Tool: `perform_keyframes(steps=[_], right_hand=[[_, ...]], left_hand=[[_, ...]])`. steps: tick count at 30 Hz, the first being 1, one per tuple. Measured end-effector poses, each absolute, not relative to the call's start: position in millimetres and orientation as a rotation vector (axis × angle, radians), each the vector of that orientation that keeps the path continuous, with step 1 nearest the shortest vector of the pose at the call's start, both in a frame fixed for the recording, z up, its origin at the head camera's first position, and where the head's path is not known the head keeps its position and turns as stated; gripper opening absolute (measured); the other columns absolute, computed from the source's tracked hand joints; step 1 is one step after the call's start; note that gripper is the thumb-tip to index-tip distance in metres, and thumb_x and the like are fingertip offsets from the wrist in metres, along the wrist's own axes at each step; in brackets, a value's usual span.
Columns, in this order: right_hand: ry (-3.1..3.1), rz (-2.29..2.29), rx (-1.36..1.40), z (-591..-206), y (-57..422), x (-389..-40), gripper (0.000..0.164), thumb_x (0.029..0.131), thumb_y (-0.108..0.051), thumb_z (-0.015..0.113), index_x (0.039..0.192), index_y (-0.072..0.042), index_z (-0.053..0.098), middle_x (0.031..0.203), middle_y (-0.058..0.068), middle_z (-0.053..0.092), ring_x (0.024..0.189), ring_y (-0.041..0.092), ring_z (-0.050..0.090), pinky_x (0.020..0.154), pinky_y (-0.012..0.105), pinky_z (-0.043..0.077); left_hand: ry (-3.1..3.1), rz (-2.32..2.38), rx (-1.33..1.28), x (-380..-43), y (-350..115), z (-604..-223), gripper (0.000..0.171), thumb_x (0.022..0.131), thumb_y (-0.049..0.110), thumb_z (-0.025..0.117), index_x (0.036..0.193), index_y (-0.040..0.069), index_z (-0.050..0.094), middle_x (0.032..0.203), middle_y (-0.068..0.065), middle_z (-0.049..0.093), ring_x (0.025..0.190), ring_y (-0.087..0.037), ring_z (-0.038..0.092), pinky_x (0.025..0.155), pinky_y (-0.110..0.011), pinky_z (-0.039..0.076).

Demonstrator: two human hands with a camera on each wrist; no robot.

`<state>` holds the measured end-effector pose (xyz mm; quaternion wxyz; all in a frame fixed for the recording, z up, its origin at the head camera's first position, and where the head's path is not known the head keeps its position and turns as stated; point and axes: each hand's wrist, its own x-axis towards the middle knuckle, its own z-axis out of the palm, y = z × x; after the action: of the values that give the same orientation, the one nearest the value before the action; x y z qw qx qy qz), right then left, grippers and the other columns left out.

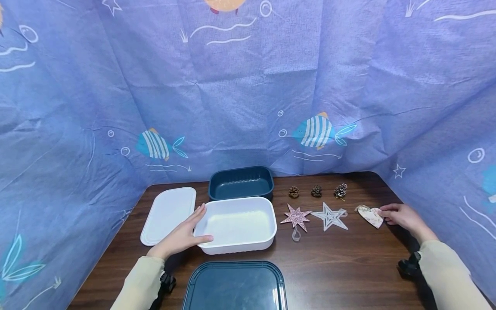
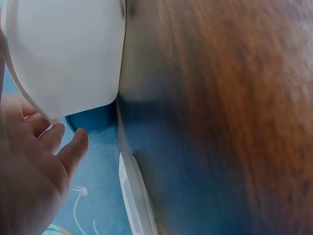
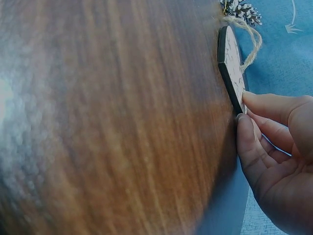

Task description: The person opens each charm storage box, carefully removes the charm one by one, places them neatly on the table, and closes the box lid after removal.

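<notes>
In the head view my right hand (image 1: pixel 401 216) pinches the right edge of a white wooden heart ornament (image 1: pixel 371 216). The right wrist view shows thumb and fingertips on this thin heart (image 3: pixel 232 71), tilted close over the table, with a twine loop (image 3: pixel 253 44). My left hand (image 1: pixel 182 232) rests spread on the left side of a white rectangular container (image 1: pixel 235 247), thumb along its near rim. Seen from the left wrist, the fingers (image 2: pixel 73 149) lie loosely at the rim of the white container (image 2: pixel 68 58).
Behind the white container stands a dark blue container (image 1: pixel 242 189). A white lid (image 1: pixel 168 215) lies left, a dark blue lid (image 1: pixel 236 286) in front. Rightward lie a pink glitter star (image 1: pixel 296 216), a silver star (image 1: pixel 329 216) and pinecones (image 1: pixel 316 191) on the wooden table (image 1: pixel 333 271).
</notes>
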<state>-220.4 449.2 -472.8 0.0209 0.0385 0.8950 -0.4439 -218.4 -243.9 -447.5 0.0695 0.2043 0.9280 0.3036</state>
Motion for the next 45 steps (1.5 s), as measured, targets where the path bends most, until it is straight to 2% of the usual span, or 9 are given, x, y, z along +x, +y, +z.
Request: perform_keyframes(steps=[9, 15, 19, 23, 27, 33, 37, 40, 45], right_hand=[[2.779, -1.398, 0.159, -471.0, 445.9, -218.6, 0.053, 0.098, -0.013, 0.060, 0.123, 0.030, 0.042, 0.088, 0.013, 0.070, 0.069, 0.010, 0.065, 0.064, 0.026, 0.058], [2.896, -1.431, 0.147, -458.7, 434.9, -217.5, 0.049, 0.099, -0.010, 0.058, 0.127, 0.027, 0.042, 0.090, 0.017, 0.067, 0.067, 0.008, 0.064, 0.062, 0.025, 0.058], [3.049, -1.370, 0.052, -447.5, 417.9, -219.5, 0.042, 0.099, -0.012, 0.062, 0.125, 0.020, 0.052, 0.089, 0.016, 0.068, 0.064, 0.006, 0.062, 0.059, 0.022, 0.053], [3.182, -1.240, -0.074, -436.2, 392.7, -221.3, 0.034, 0.097, -0.017, 0.069, 0.118, 0.009, 0.063, 0.086, 0.014, 0.070, 0.065, 0.003, 0.059, 0.057, 0.020, 0.046], [3.175, -1.180, -0.208, -428.6, 361.6, -217.9, 0.030, 0.095, -0.021, 0.072, 0.115, 0.001, 0.068, 0.085, 0.008, 0.070, 0.067, 0.007, 0.060, 0.057, 0.024, 0.046], [3.082, -1.175, -0.470, -431.5, 313.7, -210.4, 0.022, 0.092, -0.016, 0.075, 0.109, -0.003, 0.070, 0.084, -0.003, 0.069, 0.075, 0.008, 0.063, 0.066, 0.026, 0.050], [2.995, -1.157, -0.653, -438.3, 287.7, -204.0, 0.021, 0.091, -0.017, 0.076, 0.107, -0.005, 0.071, 0.084, -0.009, 0.066, 0.077, 0.007, 0.063, 0.069, 0.027, 0.053], [2.927, -1.138, -0.765, -443.1, 271.9, -198.5, 0.023, 0.090, -0.022, 0.077, 0.107, -0.008, 0.071, 0.086, -0.011, 0.066, 0.079, 0.006, 0.063, 0.072, 0.028, 0.054], [2.841, -1.087, -0.983, -450.5, 249.8, -189.4, 0.022, 0.090, -0.023, 0.078, 0.107, -0.010, 0.071, 0.090, -0.011, 0.068, 0.081, 0.002, 0.061, 0.071, 0.027, 0.055]], left_hand=[[2.805, 0.893, 0.639, -218.5, -243.8, -445.3, 0.107, 0.083, 0.064, 0.072, 0.162, 0.013, 0.020, 0.169, -0.007, 0.012, 0.154, -0.031, 0.013, 0.117, -0.061, 0.022], [2.858, 0.899, 0.670, -220.4, -247.2, -442.3, 0.094, 0.093, 0.061, 0.062, 0.162, 0.014, 0.021, 0.168, -0.010, 0.014, 0.152, -0.035, 0.018, 0.116, -0.061, 0.025], [2.945, 0.989, 0.636, -220.4, -252.4, -432.3, 0.078, 0.100, 0.050, 0.058, 0.159, 0.008, 0.029, 0.162, -0.016, 0.030, 0.144, -0.040, 0.036, 0.110, -0.060, 0.036], [3.037, 1.038, 0.621, -218.2, -261.2, -422.3, 0.061, 0.104, 0.034, 0.057, 0.152, 0.000, 0.042, 0.146, -0.023, 0.051, 0.124, -0.041, 0.058, 0.100, -0.057, 0.049], [3.057, 1.001, 0.597, -212.5, -269.9, -418.1, 0.050, 0.104, 0.028, 0.059, 0.143, -0.003, 0.051, 0.126, -0.021, 0.064, 0.110, -0.035, 0.065, 0.092, -0.051, 0.054], [2.987, 0.909, 0.560, -201.7, -275.6, -421.5, 0.040, 0.100, 0.027, 0.065, 0.128, -0.001, 0.064, 0.107, -0.007, 0.070, 0.091, -0.020, 0.066, 0.081, -0.043, 0.056], [2.929, 0.855, 0.643, -196.2, -276.2, -427.2, 0.026, 0.100, 0.029, 0.065, 0.113, 0.007, 0.072, 0.101, 0.003, 0.071, 0.086, -0.011, 0.062, 0.075, -0.034, 0.055], [2.878, 0.817, 0.713, -191.9, -276.1, -429.3, 0.019, 0.101, 0.028, 0.063, 0.105, 0.013, 0.074, 0.098, 0.005, 0.070, 0.085, -0.007, 0.061, 0.074, -0.030, 0.053], [2.716, 0.827, 0.727, -183.0, -275.4, -430.8, 0.013, 0.100, 0.024, 0.065, 0.101, 0.013, 0.072, 0.088, 0.007, 0.067, 0.078, -0.004, 0.056, 0.069, -0.028, 0.050]])
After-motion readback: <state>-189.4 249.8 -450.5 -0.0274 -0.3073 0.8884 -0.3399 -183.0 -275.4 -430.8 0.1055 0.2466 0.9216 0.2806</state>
